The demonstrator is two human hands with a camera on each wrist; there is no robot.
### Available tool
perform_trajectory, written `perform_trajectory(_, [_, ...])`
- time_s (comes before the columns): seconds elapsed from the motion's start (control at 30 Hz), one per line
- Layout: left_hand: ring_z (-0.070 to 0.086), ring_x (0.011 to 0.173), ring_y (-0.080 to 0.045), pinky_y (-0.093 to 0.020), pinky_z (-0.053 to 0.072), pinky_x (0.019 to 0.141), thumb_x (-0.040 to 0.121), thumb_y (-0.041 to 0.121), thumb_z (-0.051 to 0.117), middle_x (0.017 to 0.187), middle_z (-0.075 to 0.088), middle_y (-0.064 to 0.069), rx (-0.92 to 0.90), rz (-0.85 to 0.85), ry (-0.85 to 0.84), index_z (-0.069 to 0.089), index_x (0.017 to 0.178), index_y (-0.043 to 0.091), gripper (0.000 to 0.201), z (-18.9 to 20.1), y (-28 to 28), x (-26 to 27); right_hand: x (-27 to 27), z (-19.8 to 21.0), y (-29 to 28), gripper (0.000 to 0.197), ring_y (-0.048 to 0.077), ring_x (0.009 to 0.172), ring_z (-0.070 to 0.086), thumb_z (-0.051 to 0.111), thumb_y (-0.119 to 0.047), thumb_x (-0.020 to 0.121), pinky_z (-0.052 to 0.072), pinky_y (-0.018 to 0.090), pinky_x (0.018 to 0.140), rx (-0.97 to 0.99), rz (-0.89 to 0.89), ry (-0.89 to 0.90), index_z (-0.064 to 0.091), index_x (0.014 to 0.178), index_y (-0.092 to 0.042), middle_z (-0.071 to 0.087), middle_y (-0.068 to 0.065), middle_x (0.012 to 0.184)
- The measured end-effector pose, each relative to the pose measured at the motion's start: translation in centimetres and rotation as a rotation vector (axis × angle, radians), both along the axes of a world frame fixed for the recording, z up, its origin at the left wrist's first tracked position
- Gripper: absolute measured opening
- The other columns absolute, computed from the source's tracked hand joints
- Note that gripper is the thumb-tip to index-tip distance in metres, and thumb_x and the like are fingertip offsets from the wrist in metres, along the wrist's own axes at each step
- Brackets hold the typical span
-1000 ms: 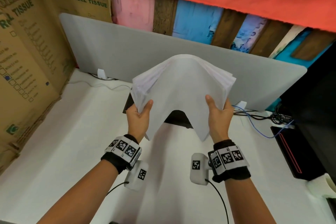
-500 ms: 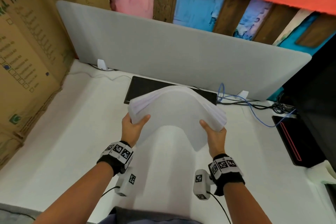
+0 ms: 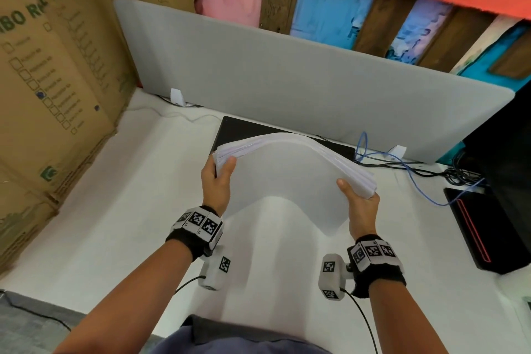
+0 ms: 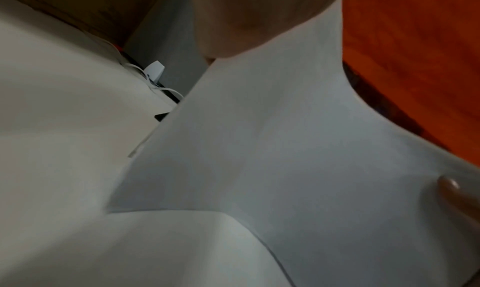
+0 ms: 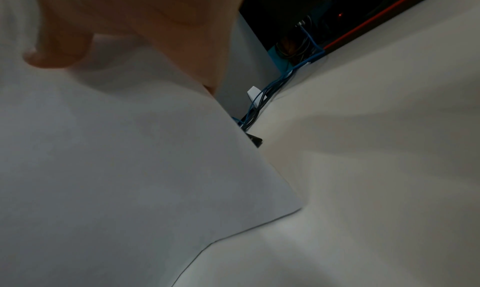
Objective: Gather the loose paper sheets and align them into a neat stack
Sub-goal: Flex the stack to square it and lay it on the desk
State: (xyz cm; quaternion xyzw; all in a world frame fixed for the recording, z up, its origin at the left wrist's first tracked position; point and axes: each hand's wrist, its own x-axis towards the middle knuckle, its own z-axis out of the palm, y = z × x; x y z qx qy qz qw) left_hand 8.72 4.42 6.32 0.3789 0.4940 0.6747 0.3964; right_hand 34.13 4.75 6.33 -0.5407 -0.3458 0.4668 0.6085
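Observation:
A thick stack of white paper sheets (image 3: 290,178) hangs arched between both hands above the white desk (image 3: 120,210). My left hand (image 3: 216,181) grips the stack's left edge, thumb on top. At the right edge my right hand (image 3: 360,204) holds it the same way. The middle of the stack bows upward, and its near corners droop toward the desk. In the left wrist view the paper (image 4: 285,147) fills the frame under the thumb. The right wrist view shows the paper (image 5: 116,158) with the thumb pressed on it. The fingers under the stack are hidden.
A black pad (image 3: 244,131) lies behind the stack against the grey divider panel (image 3: 287,86). Blue and black cables (image 3: 416,172) run at the right, beside a black device with a red line (image 3: 477,224). Cardboard boxes (image 3: 51,80) wall the left side.
Both hands have lowered the arched stack from chest height down toward the desk and nearer to me. The hold on both edges is unchanged.

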Motion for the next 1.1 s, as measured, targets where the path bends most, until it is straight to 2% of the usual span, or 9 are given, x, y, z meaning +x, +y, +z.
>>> perform_trajectory(0.13, [0.047, 0.061, 0.007, -0.008, 0.038, 0.065, 0.092, 0.027, 0.053, 0.062, 0.052, 0.02, -0.014, 0.194, -0.031, 0.051, 0.074, 0.006, 0.028, 0.9, 1.2, 0.6, 0.1, 0.0, 0.0, 0.024, 0.017, 0.086, 0.063, 0.069, -0.006, 0.079, 0.057, 0.022, 0.072, 0.0, -0.033, 0.049, 0.061, 0.093, -0.024, 0.065, -0.001, 0.093])
perform_trajectory(0.3, [0.045, 0.055, 0.002, -0.011, 0.039, 0.064, 0.084, 0.023, 0.067, 0.053, 0.046, 0.017, -0.117, 0.323, -0.113, 0.045, 0.059, 0.021, 0.033, 2.0, 2.4, 1.2, 0.1, -0.1, 0.0, 0.023, 0.019, 0.087, 0.063, 0.069, -0.008, 0.08, 0.056, 0.018, 0.065, -0.002, -0.047, 0.049, 0.06, 0.096, -0.022, 0.065, 0.0, 0.094])
perform_trajectory(0.37, [0.044, 0.057, -0.003, -0.014, 0.04, 0.065, 0.082, 0.02, 0.069, 0.057, 0.045, 0.011, -0.147, 0.359, -0.121, 0.043, 0.058, 0.02, 0.035, 2.4, 2.7, 1.3, 0.2, -0.1, 0.0, 0.026, 0.02, 0.088, 0.064, 0.075, -0.018, 0.075, 0.055, 0.018, 0.062, -0.003, -0.034, 0.052, 0.061, 0.097, -0.022, 0.065, 0.0, 0.094])
perform_trajectory(0.47, [0.046, 0.06, -0.006, -0.013, 0.04, 0.063, 0.082, 0.014, 0.066, 0.061, 0.046, 0.008, -0.175, 0.397, -0.092, 0.045, 0.06, 0.02, 0.032, 2.8, 3.0, 1.3, 0.3, -0.3, 0.0, 0.081, 0.012, 0.083, 0.067, 0.086, -0.058, 0.033, 0.056, 0.02, 0.063, 0.003, -0.024, 0.041, 0.061, 0.101, -0.022, 0.067, -0.001, 0.095])
perform_trajectory(0.53, [0.05, 0.067, -0.006, -0.009, 0.039, 0.062, 0.083, 0.014, 0.064, 0.068, 0.052, 0.009, -0.181, 0.413, -0.072, 0.05, 0.065, 0.021, 0.023, 2.8, 3.1, 1.3, 0.4, -0.5, 0.1, 0.099, 0.013, 0.085, 0.066, 0.084, -0.066, 0.019, 0.057, 0.021, 0.065, 0.005, -0.034, 0.036, 0.06, 0.104, -0.021, 0.067, 0.0, 0.097])
perform_trajectory(0.7, [0.052, 0.075, -0.002, -0.015, 0.04, 0.069, 0.085, 0.015, 0.06, 0.081, 0.057, 0.01, -0.172, 0.433, -0.063, 0.058, 0.087, 0.017, 0.003, 2.8, 3.0, 1.2, 0.6, -0.5, 0.0, 0.11, 0.016, 0.088, 0.065, 0.084, -0.066, 0.018, 0.057, 0.024, 0.068, -0.012, -0.033, 0.027, 0.059, 0.112, -0.015, 0.066, 0.002, 0.1])
perform_trajectory(0.83, [0.051, 0.081, 0.0, -0.01, 0.041, 0.074, 0.085, 0.025, 0.065, 0.087, 0.053, 0.013, -0.14, 0.375, -0.055, 0.056, 0.093, 0.019, 0.014, 2.6, 2.8, 1.0, 0.5, 0.0, -0.2, 0.075, 0.011, 0.085, 0.069, 0.086, -0.058, 0.031, 0.058, 0.024, 0.07, 0.013, 0.007, 0.01, 0.063, 0.096, -0.026, 0.068, -0.004, 0.093])
perform_trajectory(1.0, [0.053, 0.082, -0.002, -0.006, 0.041, 0.073, 0.085, 0.02, 0.065, 0.087, 0.057, 0.008, -0.118, 0.371, -0.047, 0.057, 0.086, 0.018, 0.008, 2.5, 2.6, 0.9, 0.7, 0.1, -0.4, 0.072, 0.011, 0.089, 0.068, 0.086, -0.055, 0.034, 0.058, 0.024, 0.075, 0.03, 0.026, -0.007, 0.062, 0.096, -0.028, 0.067, -0.004, 0.096])
perform_trajectory(1.1, [0.054, 0.08, -0.004, -0.004, 0.042, 0.069, 0.084, 0.019, 0.066, 0.085, 0.059, 0.005, -0.125, 0.351, -0.041, 0.058, 0.081, 0.02, 0.009, 2.6, 2.7, 0.8, 0.9, 0.0, -0.3, 0.085, 0.008, 0.085, 0.068, 0.085, -0.063, 0.024, 0.058, 0.026, 0.077, 0.026, 0.004, -0.014, 0.063, 0.098, -0.028, 0.068, -0.004, 0.097])
